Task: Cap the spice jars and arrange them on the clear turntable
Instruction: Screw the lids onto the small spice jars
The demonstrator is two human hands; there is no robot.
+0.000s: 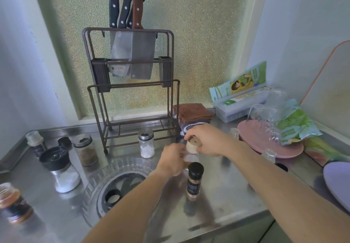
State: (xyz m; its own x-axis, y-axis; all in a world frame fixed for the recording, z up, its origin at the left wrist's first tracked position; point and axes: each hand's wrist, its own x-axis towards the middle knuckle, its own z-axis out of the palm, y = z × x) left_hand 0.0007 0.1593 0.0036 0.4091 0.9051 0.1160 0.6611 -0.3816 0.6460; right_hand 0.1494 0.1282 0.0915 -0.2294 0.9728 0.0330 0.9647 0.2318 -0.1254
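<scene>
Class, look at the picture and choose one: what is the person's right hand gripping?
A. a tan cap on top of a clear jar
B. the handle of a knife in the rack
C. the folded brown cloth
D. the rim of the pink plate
A: the right hand curls its fingers round the tan cap sitting on the clear jar, which the left hand steadies.

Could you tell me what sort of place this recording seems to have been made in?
Most likely a home kitchen counter. A metal knife rack holding cleavers stands on a stainless steel worktop, spice jars such as the black-capped jar stand about, and a pink plate sits at the right.
</scene>
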